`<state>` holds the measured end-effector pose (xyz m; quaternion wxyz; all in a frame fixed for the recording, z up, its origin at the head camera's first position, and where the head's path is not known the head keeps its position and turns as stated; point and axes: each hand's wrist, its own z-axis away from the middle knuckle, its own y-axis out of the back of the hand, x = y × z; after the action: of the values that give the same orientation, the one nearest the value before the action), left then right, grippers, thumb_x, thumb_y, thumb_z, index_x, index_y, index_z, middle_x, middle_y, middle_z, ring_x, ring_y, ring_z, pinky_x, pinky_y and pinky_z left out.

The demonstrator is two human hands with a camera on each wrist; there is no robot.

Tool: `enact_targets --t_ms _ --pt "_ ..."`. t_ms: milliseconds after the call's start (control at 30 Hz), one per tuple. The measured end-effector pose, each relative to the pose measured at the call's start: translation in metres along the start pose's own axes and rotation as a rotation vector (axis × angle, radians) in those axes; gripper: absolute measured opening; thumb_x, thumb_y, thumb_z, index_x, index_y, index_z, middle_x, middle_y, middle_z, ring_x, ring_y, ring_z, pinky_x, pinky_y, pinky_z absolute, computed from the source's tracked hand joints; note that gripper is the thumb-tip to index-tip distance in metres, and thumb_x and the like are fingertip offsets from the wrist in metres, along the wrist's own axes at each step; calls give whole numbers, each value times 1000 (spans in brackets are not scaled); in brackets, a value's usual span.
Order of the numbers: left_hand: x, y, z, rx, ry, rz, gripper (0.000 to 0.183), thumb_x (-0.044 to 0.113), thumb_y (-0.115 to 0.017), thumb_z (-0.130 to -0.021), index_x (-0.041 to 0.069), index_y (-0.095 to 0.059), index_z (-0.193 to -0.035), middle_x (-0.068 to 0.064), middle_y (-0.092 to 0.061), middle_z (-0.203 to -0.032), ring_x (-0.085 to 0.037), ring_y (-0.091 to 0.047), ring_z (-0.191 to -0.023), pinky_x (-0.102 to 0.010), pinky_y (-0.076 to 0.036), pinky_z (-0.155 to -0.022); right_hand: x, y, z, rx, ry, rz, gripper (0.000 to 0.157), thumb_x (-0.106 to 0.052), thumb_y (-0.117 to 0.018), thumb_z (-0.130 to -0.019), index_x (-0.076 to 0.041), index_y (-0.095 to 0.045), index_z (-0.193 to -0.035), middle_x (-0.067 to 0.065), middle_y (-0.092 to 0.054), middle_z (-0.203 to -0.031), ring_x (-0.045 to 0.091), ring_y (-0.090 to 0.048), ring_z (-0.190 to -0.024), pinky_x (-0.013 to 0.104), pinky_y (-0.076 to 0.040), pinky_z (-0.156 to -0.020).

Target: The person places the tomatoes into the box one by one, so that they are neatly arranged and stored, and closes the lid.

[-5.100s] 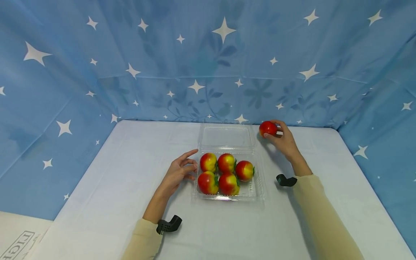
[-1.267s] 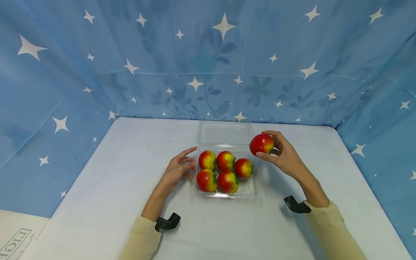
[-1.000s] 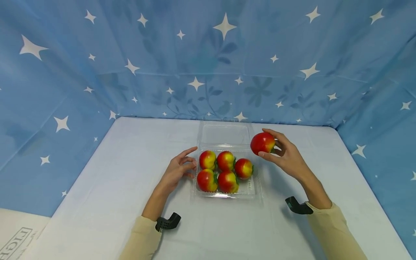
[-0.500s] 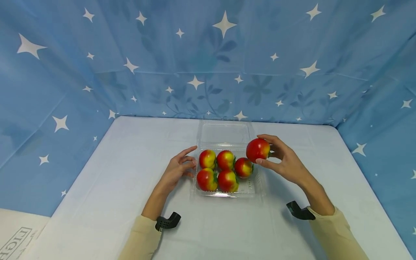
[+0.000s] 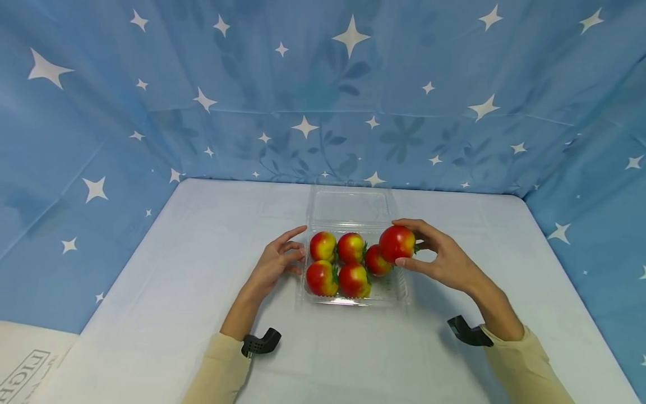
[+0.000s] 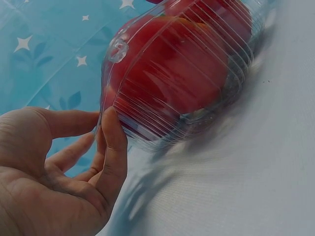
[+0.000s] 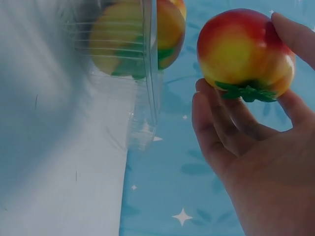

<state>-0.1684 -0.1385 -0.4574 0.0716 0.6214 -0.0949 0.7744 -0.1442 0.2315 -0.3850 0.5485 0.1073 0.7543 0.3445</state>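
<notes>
My right hand (image 5: pixel 446 261) grips a glossy red-and-yellow fruit (image 5: pixel 397 243) between thumb and fingers. The fruit has a green leafy calyx, turned toward the palm in the right wrist view. It is held over the back right part of a clear plastic clamshell container (image 5: pixel 388 290), overlapping one fruit inside in the head view. Several matching fruits (image 5: pixel 322 278) lie in the container's left and middle. At its left edge, my left hand (image 5: pixel 271 262) pinches the thin rim, and the left wrist view has thumb and fingertips meeting there, with red fruit behind the ribbed wall.
The container's transparent lid (image 5: pixel 350 206) lies folded back toward the far edge of the white-covered table (image 5: pixel 323 353). Behind and at both sides hangs a blue curtain (image 5: pixel 242 73) with white stars. A pale printed box (image 5: pixel 30 365) is at the lower left.
From the table's back right, beside the lid, my right hand has brought the fruit nearer and leftward over the container. My left hand stays at the container's left edge.
</notes>
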Motion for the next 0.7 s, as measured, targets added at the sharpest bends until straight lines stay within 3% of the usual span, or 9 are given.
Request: enact_targets --t_ms 267,700 --pt "1 -2 -1 -3 -11 3 59 11 -66 -101 20 -48 -156 -3 -60 -107 -14 -64 -85 -23 -61 -65 -2 -2 6 -57 10 11 68 -20 -82 -88 -19 -53 -150 8 -57 -148 24 -60 -119 19 -56 -94" --pt "-1 0 1 4 -3 0 58 12 -67 -100 22 -50 -155 -3 -61 -106 -14 -64 -86 -23 -61 -65 -4 -5 13 -141 26 -4 66 -25 -85 -84 -24 -58 -145 4 -60 -145 19 -60 -114 30 -60 -87"
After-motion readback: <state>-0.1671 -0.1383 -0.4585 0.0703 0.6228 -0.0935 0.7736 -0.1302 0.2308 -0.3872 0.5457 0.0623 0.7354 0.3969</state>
